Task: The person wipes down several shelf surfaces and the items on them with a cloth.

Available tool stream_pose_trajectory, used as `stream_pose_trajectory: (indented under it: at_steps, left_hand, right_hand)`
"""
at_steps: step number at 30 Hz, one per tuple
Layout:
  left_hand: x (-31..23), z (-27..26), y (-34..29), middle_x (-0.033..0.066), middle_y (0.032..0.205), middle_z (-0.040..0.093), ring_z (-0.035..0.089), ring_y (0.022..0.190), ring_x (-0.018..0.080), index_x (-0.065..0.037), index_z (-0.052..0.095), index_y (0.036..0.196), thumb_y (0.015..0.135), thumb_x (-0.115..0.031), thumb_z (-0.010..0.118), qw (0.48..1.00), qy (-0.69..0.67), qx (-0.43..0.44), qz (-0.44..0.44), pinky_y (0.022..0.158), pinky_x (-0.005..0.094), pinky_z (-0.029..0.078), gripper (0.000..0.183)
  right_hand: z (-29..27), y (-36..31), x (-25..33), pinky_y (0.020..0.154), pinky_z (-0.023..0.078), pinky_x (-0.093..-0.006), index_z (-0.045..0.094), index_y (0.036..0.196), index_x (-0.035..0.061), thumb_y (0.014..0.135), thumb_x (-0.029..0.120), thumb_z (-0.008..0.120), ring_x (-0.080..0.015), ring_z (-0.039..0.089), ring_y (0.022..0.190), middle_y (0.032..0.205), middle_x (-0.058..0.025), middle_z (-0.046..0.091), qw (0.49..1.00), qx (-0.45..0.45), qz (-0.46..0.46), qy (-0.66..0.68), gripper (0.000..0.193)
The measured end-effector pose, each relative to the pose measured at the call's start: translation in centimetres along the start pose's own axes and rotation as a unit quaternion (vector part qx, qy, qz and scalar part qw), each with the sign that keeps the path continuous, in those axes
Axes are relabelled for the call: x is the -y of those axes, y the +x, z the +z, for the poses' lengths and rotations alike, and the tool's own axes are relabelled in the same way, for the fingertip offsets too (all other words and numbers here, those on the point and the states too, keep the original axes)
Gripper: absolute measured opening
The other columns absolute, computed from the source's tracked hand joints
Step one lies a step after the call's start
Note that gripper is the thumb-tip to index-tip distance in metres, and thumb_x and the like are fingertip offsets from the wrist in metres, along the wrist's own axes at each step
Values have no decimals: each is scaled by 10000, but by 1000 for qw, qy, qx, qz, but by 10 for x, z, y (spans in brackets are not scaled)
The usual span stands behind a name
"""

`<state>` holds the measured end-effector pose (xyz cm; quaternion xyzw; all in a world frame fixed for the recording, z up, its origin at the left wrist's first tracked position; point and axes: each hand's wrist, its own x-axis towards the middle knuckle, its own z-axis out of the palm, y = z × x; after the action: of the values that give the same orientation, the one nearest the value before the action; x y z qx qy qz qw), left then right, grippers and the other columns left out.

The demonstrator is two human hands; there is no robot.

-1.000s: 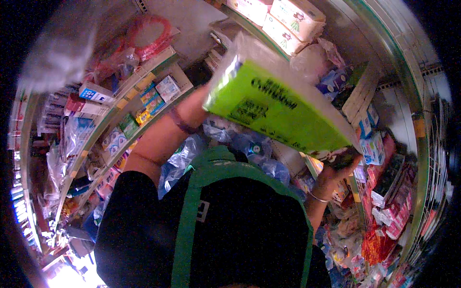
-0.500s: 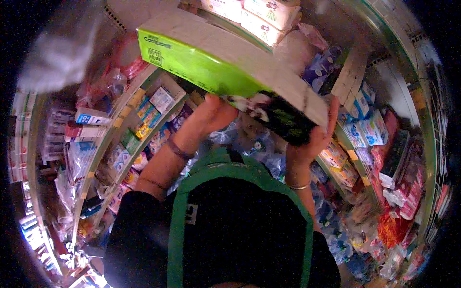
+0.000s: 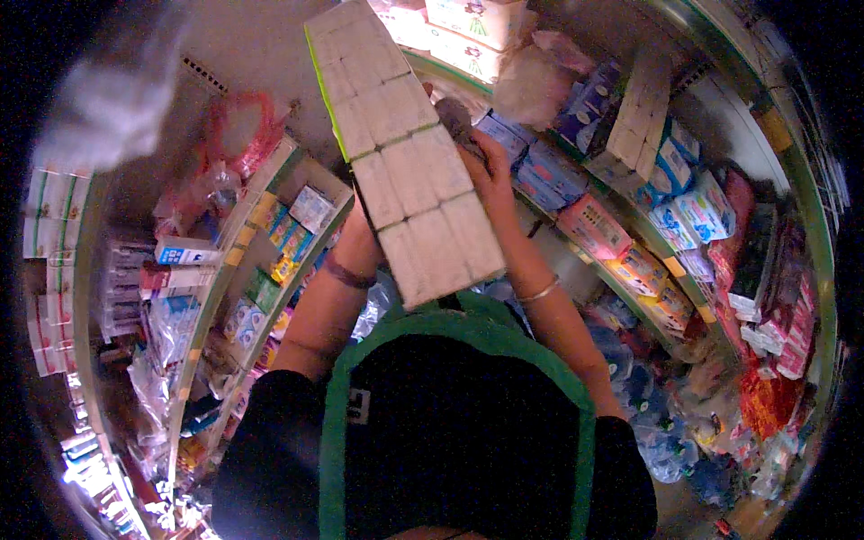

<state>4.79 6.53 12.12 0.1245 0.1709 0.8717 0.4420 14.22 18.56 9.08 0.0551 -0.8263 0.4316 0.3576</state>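
A long bundle of tissue packs (image 3: pixel 405 153), pale in segmented blocks with a bright green edge on its left, is held tilted in front of my chest. My left hand (image 3: pixel 358 232) supports its lower left side, and its fingers are hidden behind the bundle. Along the right side is my right hand (image 3: pixel 490 175), its fingers closed around a dark grey cloth-like thing (image 3: pixel 454 115) against the bundle's edge. What that thing is exactly I cannot make out.
Shelves curve around both sides. On the right are blue packs (image 3: pixel 544 171), a pink pack (image 3: pixel 594 225) and another pale bundle (image 3: pixel 639 117). Small boxes (image 3: pixel 283 225) fill the left shelf. White packs (image 3: pixel 468 40) stand under a bright light, and plastic-wrapped bottles (image 3: pixel 657 441) lie low on the right.
The bundle has turned from lying crosswise, green side showing, to pointing away from me with its pale blocks up. My right hand has moved up and left along it; the dark thing now shows.
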Motion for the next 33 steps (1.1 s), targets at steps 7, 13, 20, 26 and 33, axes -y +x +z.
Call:
stream_pose_trajectory:
  at_steps: [7,13,20,26,33]
  left_hand:
    - [-5,22,0,109,1181,464,452,1063,285,-85,330,1267,861,-359,408,993,52,99,-43,910,435,362,496]
    - [-17,25,-10,112,1180,463,457,1055,286,-83,336,1260,849,-398,398,994,62,84,-17,910,431,363,521]
    - [-12,31,-21,115,1178,463,462,1046,288,-81,344,1252,836,-444,387,991,103,81,-26,909,427,364,554]
    - [-4,29,-12,118,1177,462,467,1039,289,-79,350,1245,824,-482,377,990,98,88,-44,909,423,365,583]
    - [-30,21,-1,121,1176,462,472,1030,291,-77,357,1237,810,-528,366,997,55,49,25,908,419,367,620]
  right_hand:
    - [-32,8,-12,836,405,-297,451,1137,45,741,99,519,-236,523,949,1072,-103,514,909,-234,215,270,405]
    - [-36,12,62,996,235,-419,431,1194,62,694,232,579,-314,318,1189,1238,-156,393,981,-117,-7,154,549]
    - [-27,76,72,999,200,-485,430,1216,153,716,293,548,-339,325,1171,1287,-126,346,975,-58,-212,-8,532]
    - [-62,140,35,954,314,-384,463,1142,46,723,189,528,-344,443,1070,1126,-185,488,967,-233,-67,74,447]
    - [-24,75,73,979,254,-378,536,1082,31,714,250,528,-263,410,1119,1142,-131,483,983,17,-176,39,429]
